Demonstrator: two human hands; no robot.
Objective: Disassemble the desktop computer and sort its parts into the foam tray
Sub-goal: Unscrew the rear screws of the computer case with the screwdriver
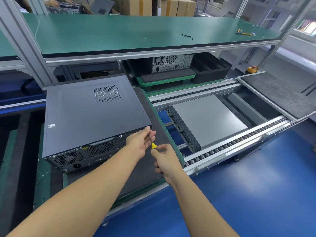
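Observation:
A dark grey desktop computer [89, 117] lies on its side on a dark mat, its rear panel with fans and ports facing me. My right hand [165, 159] grips the yellow handle of a small screwdriver [152, 142], whose thin shaft points at the case's upper right rear corner. My left hand [141, 141] pinches the shaft near its tip, right at that corner. A black foam tray [211, 71] with slots sits under the shelf at the back right.
A second computer [172, 63] stands on a foam pad on a green pallet behind. Roller conveyor rails [230, 144] run to the right around a grey lift plate. Several small black screws [187, 35] and yellow-handled pliers [243, 33] lie on the green upper shelf.

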